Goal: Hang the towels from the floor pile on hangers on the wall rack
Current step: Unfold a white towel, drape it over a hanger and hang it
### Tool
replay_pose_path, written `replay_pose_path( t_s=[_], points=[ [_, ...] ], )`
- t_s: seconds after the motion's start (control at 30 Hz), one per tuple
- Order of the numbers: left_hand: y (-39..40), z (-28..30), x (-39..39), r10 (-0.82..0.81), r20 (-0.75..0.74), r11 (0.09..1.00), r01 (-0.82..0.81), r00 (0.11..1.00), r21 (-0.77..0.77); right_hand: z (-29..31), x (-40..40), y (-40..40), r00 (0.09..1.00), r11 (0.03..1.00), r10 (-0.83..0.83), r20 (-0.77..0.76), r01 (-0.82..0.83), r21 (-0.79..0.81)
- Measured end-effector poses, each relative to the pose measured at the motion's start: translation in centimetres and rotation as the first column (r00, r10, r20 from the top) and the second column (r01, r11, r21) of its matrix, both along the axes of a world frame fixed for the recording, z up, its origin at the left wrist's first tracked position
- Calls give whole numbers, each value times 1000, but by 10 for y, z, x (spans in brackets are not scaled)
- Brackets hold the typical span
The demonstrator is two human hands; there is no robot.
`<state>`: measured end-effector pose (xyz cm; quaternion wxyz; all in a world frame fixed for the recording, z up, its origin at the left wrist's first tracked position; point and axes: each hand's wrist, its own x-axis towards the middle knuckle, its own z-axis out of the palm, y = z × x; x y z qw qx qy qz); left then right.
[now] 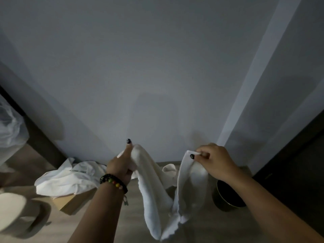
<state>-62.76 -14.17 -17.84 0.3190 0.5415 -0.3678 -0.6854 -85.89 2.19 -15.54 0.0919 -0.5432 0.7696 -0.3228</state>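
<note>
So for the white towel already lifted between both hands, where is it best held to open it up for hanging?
At its two upper corners, from above. The left hand grips a bunched top end and the right hand pinches the other corner, so the white towel sags between them in a V. Gripping the corners likely lets the hands pull apart and spread the top edge flat. No hanger or rack is in view.

Two hands (121,165), one held towel (157,190), one floor pile (70,179), one box (73,202), one dark bin (226,197).

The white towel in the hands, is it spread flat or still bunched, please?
Bunched: the towel sags in a deep fold between the left hand and right hand, each gripping a top end.
</note>
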Motion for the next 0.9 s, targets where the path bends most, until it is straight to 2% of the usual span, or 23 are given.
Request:
replay_pose_path(
  t_s=[0.07,0.13,0.23,0.3,0.4,0.53,0.73,0.9],
  points=[
    [7,4,-6,-77,-124,997,75,989,-17,-4,2,-1,996,993,56,-63,-62,-103],
    [17,14,-11,-159,-260,987,150,953,-53,-2,7,-1,989,981,140,56,-131,-144],
    [25,26,-14,-253,-295,965,220,921,-139,12,21,0,946,973,208,247,-173,-155],
    [29,37,-16,-303,-316,947,246,899,-208,23,29,-1,919,963,244,310,-192,-189],
    [35,55,-17,-347,-328,919,249,879,-307,43,40,-5,881,938,308,360,-217,-270],
    [42,75,-16,-370,-320,884,225,872,-409,70,53,-10,852,915,374,366,-275,-294],
    [56,89,-14,-426,-237,822,264,873,-505,98,70,-16,888,902,379,260,-292,-317],
    [59,100,-8,-475,-218,773,286,853,-566,105,73,-17,896,919,334,292,-242,-311]
  ],
)
